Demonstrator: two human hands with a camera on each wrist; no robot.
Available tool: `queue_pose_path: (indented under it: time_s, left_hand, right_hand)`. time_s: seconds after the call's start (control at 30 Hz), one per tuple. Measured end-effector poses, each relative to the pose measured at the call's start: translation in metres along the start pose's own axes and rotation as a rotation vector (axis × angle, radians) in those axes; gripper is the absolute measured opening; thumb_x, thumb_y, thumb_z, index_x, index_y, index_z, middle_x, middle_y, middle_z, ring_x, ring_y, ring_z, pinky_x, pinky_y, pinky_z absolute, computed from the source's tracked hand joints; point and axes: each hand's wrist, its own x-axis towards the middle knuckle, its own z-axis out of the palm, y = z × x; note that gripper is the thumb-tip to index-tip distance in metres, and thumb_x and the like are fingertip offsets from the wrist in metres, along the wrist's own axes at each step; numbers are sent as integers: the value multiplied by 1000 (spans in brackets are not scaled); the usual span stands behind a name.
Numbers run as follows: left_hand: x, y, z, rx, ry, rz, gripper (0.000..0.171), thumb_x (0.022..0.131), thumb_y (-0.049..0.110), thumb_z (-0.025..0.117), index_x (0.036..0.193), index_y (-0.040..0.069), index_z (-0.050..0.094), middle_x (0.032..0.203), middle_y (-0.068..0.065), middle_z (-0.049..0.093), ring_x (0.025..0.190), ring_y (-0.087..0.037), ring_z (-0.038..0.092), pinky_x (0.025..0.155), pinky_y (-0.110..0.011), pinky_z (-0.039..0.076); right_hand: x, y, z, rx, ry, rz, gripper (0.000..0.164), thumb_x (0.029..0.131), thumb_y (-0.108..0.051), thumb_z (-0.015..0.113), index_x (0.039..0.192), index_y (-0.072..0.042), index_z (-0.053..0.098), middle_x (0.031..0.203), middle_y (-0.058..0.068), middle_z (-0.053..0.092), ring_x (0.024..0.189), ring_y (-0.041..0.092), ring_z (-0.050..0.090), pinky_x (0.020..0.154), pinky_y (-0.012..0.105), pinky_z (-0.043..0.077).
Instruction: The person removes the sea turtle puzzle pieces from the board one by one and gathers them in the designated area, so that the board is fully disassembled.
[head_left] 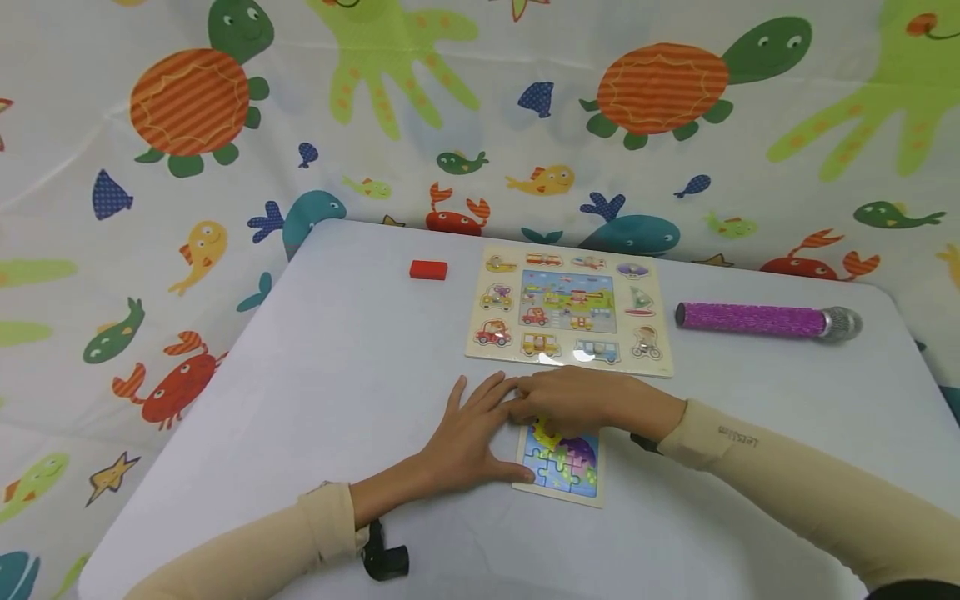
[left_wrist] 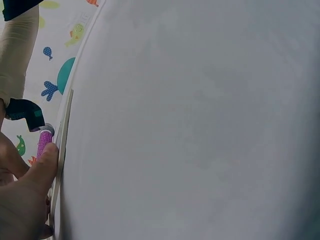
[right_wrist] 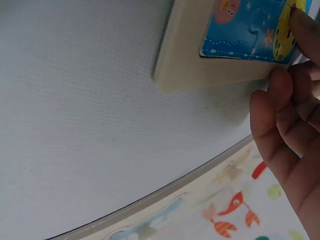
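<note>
A small wooden-framed jigsaw puzzle (head_left: pixel 558 467) lies on the table in front of me, with blue, yellow and purple pieces. Along its left side rests my left hand (head_left: pixel 467 437), fingers spread toward the far corner and thumb at the near left edge. In the left wrist view the thumb (left_wrist: pixel 46 162) lies against the frame's thin edge. My right hand (head_left: pixel 573 398) covers the far part of the puzzle. Its thumb presses a yellow picture piece (right_wrist: pixel 283 37), while the other fingers curl at the frame's far edge in the right wrist view.
Behind the hands lies a larger wooden peg puzzle (head_left: pixel 480 325) with vehicle pieces. A red block (head_left: pixel 428 270) is to its left and a purple glittery microphone (head_left: pixel 753 320) to its right. A cloth with sea animals (head_left: pixel 450 100) hangs behind the white table (head_left: pixel 337 333).
</note>
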Motion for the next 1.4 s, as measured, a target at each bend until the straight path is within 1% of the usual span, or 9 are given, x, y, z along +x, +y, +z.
queue_pose_path:
  time_s: [0.33,0.53,0.63,0.77,0.97,1.07,1.17,1.3,1.4]
  left_hand:
    - [0,-1,2,-33,29,-8,96,69,63,87,147,17,56,164,-2,34,156,-24,17,119,-68,2]
    - [0,-2,3,-40,22,-6,97,70,65,86,149,17,55,165,-2,34,156,-25,16,119,-67,1]
    - [0,-2,4,-36,21,-3,97,70,65,85,148,17,55,165,-2,34,156,-26,16,119,-67,1]
    - [1,-2,4,-28,24,-5,96,70,65,86,147,15,57,164,-3,35,156,-25,16,119,-67,1]
    - [1,-2,4,-23,29,-10,97,69,65,86,147,13,57,163,-4,37,156,-25,17,119,-68,2]
    - [2,-1,4,-31,27,-7,99,70,65,86,148,14,55,163,-4,37,156,-25,17,119,-68,2]
    - [1,-1,4,-41,25,-3,99,70,65,85,150,15,53,163,-4,36,156,-25,17,119,-68,2]
    - [1,-1,4,-42,27,-8,100,70,64,86,150,14,53,163,-5,37,155,-25,18,119,-68,2]
    - [1,-1,4,-38,31,-13,100,70,65,86,150,14,54,163,-5,38,155,-25,18,119,-67,2]
  right_hand:
    - [-1,0,4,5,10,31,54,92,-13,77,140,-31,62,129,-1,61,109,14,58,94,32,53]
    - [-5,2,8,-5,62,10,59,89,-10,77,143,-29,60,135,0,60,114,16,59,95,34,53]
    - [-7,3,11,19,99,-9,56,89,-8,76,140,-26,63,133,-1,61,112,15,58,95,34,53]
    - [-10,5,13,105,140,-5,41,91,-8,73,128,-22,66,119,-6,62,102,10,56,91,31,53]
    - [-8,10,18,315,159,40,23,92,-5,69,109,-20,67,105,-11,58,96,7,53,89,29,50]
    - [-7,13,19,407,160,10,21,91,-1,68,103,-18,70,102,-11,59,95,7,54,90,29,50]
    - [-7,16,18,466,179,-13,20,92,0,68,100,-18,73,99,-11,61,92,7,56,87,28,51]
    - [-8,19,17,542,227,-4,18,93,-1,69,99,-17,76,97,-11,68,87,7,58,84,29,52]
    - [-8,20,18,586,238,5,17,94,0,68,99,-15,75,97,-8,70,85,8,59,83,29,53]
